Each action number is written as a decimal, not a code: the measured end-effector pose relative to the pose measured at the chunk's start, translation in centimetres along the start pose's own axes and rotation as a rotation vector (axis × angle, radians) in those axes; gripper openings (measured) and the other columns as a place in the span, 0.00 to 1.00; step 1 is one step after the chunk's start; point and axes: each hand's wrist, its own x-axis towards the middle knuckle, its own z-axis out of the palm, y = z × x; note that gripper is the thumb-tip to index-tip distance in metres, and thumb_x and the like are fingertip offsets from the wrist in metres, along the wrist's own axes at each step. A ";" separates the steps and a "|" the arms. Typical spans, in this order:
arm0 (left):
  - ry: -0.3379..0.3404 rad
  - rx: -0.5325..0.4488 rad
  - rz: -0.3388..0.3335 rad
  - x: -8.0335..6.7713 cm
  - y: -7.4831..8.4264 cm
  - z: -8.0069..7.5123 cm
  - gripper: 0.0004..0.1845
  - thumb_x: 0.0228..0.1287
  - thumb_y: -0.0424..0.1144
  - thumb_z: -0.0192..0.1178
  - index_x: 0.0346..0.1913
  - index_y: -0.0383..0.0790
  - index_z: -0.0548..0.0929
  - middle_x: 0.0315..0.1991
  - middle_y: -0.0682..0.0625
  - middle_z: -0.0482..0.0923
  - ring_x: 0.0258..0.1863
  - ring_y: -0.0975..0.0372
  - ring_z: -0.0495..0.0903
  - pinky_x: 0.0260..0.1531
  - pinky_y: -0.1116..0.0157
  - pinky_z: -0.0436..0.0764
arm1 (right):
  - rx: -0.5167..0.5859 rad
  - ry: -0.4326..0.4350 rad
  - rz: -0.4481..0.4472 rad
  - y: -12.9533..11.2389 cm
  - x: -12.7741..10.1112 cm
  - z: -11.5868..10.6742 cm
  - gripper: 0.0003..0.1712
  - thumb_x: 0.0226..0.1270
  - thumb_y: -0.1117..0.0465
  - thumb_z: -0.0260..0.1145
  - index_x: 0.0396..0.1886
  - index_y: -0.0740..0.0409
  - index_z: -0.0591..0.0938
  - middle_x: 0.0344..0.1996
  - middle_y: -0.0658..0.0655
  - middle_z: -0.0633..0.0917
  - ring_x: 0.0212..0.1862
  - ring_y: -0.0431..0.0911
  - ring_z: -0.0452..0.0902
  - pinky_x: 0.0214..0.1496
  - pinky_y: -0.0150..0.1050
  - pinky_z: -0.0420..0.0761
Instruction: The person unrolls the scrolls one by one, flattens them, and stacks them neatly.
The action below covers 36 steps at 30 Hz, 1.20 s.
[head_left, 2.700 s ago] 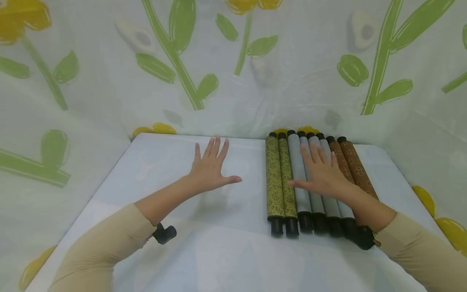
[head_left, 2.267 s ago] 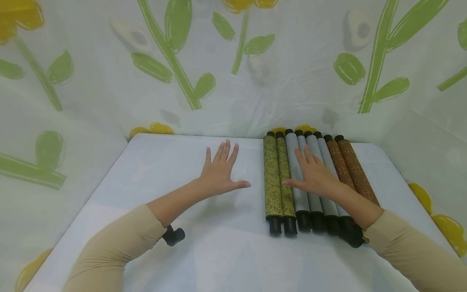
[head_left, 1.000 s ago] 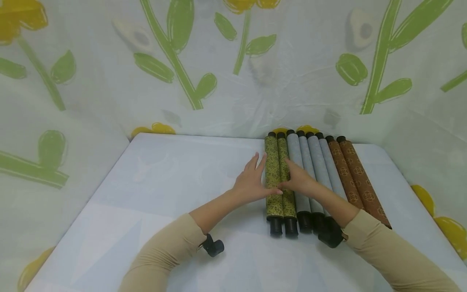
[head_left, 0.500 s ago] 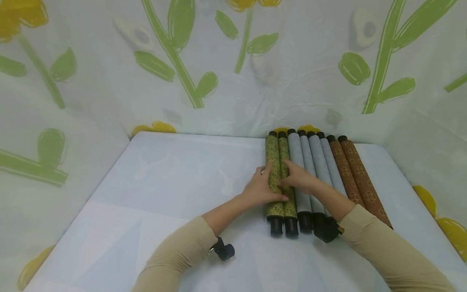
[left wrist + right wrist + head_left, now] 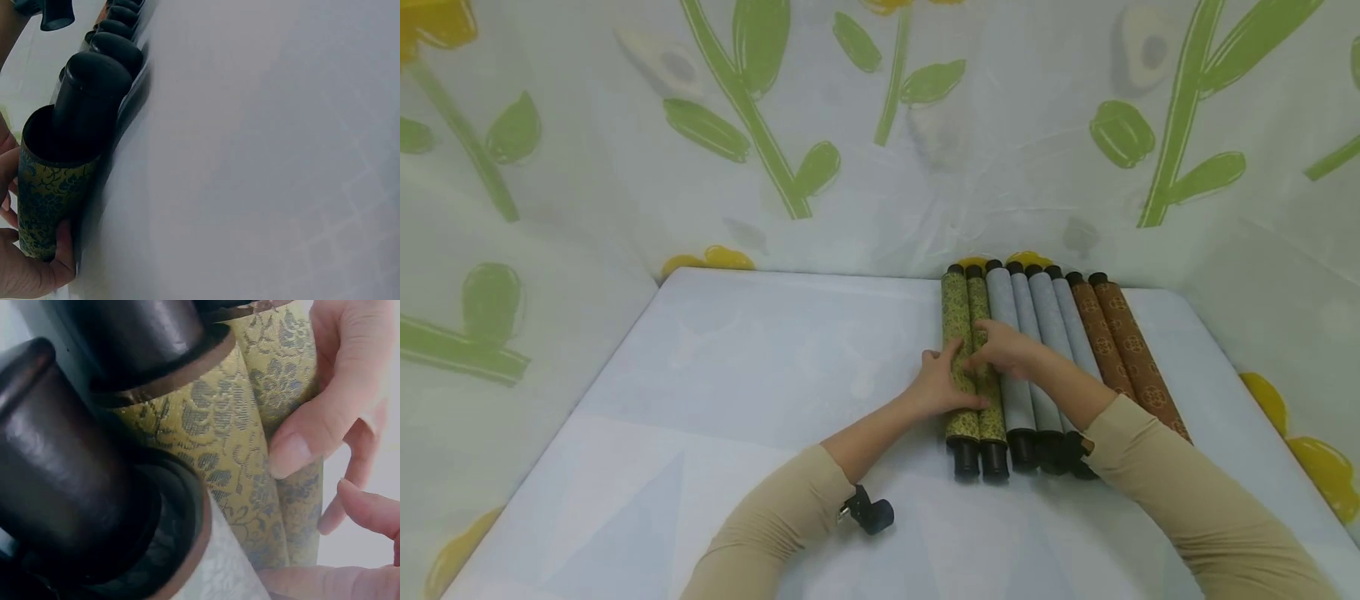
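Two yellow patterned scrolls with black end knobs lie side by side at the left of a row. My left hand [image 5: 936,387] grips the leftmost yellow scroll [image 5: 955,308]. One finger [image 5: 65,247] bends in against its side close to the table, and the thumb [image 5: 294,453] crosses its top to the seam between the two. My right hand [image 5: 1011,350] is over the second yellow scroll [image 5: 992,421], thumb and index finger parted, fingertips at or near the seam; its other fingers are hidden.
Several grey scrolls [image 5: 1018,400] and two brown patterned scrolls [image 5: 1138,350] continue the row to the right on the pale table [image 5: 760,367]. A flowered cloth [image 5: 880,208] hangs behind. A small black camera [image 5: 872,510] sits at my left wrist.
From spread above the table, both hands have moved in to the yellow scrolls. The left came right and its fingers closed around the leftmost one; the right came left. The scrolls lie in place.
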 end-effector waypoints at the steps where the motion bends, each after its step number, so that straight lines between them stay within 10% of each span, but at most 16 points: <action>1: -0.006 -0.005 -0.004 0.0 0.1 -0.1 0.56 0.46 0.53 0.73 0.75 0.49 0.49 0.62 0.29 0.54 0.54 0.46 0.70 0.50 0.54 0.76 | 0.008 -0.001 0.008 0.0 0.1 -0.1 0.54 0.59 0.68 0.66 0.74 0.67 0.40 0.72 0.72 0.40 0.72 0.66 0.42 0.68 0.59 0.56; 36: -0.134 -0.110 0.020 -1.2 -2.8 -4.2 0.58 0.43 0.49 0.74 0.75 0.59 0.48 0.66 0.36 0.55 0.62 0.48 0.63 0.58 0.49 0.68 | 0.146 -0.026 -0.028 1.5 2.8 1.4 0.54 0.57 0.66 0.70 0.76 0.50 0.47 0.70 0.74 0.49 0.60 0.64 0.68 0.50 0.53 0.78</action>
